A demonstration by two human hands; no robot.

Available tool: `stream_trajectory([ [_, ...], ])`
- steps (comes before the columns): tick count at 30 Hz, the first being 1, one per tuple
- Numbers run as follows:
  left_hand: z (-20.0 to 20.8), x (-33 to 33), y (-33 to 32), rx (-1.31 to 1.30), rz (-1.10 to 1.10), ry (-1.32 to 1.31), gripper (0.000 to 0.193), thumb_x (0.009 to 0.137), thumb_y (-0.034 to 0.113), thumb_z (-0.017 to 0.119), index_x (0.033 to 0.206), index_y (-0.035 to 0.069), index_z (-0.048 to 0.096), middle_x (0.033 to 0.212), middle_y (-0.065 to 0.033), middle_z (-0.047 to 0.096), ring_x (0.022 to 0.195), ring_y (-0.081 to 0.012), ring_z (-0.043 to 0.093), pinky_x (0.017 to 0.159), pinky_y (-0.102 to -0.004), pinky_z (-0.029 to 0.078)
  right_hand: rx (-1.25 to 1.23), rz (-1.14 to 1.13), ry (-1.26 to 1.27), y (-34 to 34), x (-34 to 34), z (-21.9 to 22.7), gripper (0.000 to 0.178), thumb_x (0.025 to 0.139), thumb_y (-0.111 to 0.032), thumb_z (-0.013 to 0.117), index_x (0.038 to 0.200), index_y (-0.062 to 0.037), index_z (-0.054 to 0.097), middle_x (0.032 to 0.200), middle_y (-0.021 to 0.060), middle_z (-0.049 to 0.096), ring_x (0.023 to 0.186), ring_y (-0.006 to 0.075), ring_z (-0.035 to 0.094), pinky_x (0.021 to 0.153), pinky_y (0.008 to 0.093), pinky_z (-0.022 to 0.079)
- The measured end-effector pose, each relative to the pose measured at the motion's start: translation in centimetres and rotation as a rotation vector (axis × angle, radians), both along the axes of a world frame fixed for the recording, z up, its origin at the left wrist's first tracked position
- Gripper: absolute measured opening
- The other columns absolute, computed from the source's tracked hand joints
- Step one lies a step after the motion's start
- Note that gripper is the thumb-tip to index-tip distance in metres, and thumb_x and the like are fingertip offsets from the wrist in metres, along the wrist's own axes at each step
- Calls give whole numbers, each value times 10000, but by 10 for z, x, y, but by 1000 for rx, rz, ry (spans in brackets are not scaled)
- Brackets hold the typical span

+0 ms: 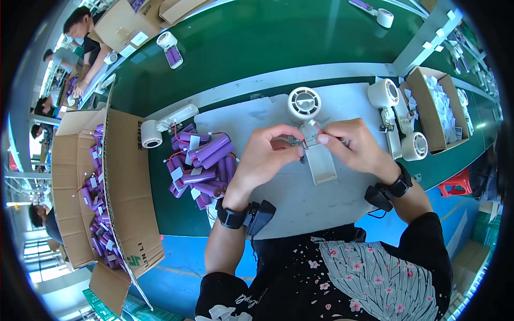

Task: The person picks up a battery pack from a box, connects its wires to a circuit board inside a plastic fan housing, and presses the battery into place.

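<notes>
Probably light and stiff, the white fan (320, 155) lies far along the mat (284, 206), best held by its handle (323, 168); left hand (262, 156) pinches a small part (295, 140) (likely fragile), right hand (360, 145) a white piece (312, 123).

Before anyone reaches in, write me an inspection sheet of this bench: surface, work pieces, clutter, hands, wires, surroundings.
Surface: green table, grey mat under the work.
Work pieces: white casing, handle open, round head pointing away from the person.
Clutter: purple batteries heaped left of the hands; more in a cardboard box; white papers in the right-hand carton.
Hands: left hand pinches a small circuit part; right hand has fingertips at a small white plug, grip unclear.
Wires: red wires on the heaped batteries.
Surroundings: co-workers at far left, red stool at right.
</notes>
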State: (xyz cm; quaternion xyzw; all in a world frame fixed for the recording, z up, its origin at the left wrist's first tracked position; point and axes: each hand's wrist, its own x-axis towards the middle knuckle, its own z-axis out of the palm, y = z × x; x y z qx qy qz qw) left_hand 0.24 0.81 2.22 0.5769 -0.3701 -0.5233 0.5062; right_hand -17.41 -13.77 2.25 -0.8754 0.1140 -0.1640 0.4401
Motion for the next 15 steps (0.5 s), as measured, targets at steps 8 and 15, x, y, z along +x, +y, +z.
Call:
stream_trajectory([
  [8, 0, -1, -3, -23, 12, -65, 204, 891, 135, 660, 995, -42, 661, 881, -105, 683, 775, -148, 658, 693, -271, 542, -484, 67, -75, 13, 7, 4, 106, 842, -127, 651, 794, -33, 633, 648, 72, 556, 530, 250, 537, 486, 339, 425],
  [15, -1, 1, -2, -37, 39, -9, 195, 896, 131, 655, 973, -46, 674, 897, -114, 680, 803, -149, 656, 671, -274, 545, -365, -45, -85, 16, 11, 2, 122, 813, -122, 691, 920, -65, 705, 747, 68, 574, 575, 212, 554, 510, 315, 439],
])
